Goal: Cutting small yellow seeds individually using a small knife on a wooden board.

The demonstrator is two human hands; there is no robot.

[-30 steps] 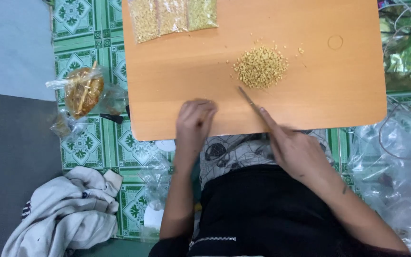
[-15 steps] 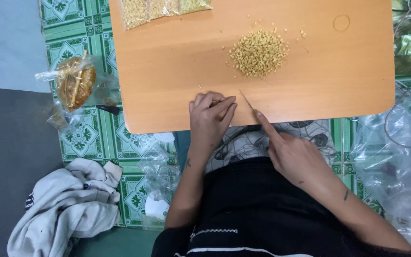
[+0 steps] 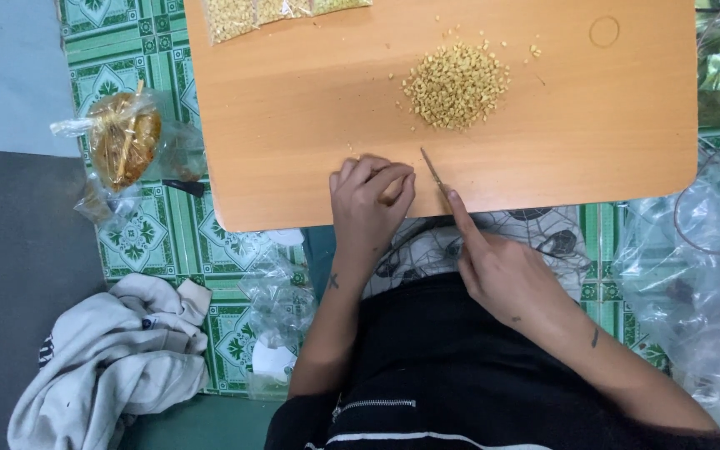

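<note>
A pile of small yellow cut pieces (image 3: 457,85) lies on the orange wooden board (image 3: 293,108). My right hand (image 3: 502,267) grips a thin knife (image 3: 432,169), forefinger laid along its back, blade pointing toward the pile. My left hand (image 3: 368,204) rests at the board's near edge just left of the blade, fingers curled over a small piece I cannot make out.
Clear bags of yellow pieces (image 3: 277,10) lie at the board's far edge. A plastic bag of orange-brown strands (image 3: 122,137) sits on the green patterned mat to the left. A grey garment (image 3: 102,358) lies lower left, crumpled clear plastic (image 3: 702,267) to the right.
My left hand has slid right along the board's edge and curled up beside the blade. The view has shifted so the board sits further left and lower.
</note>
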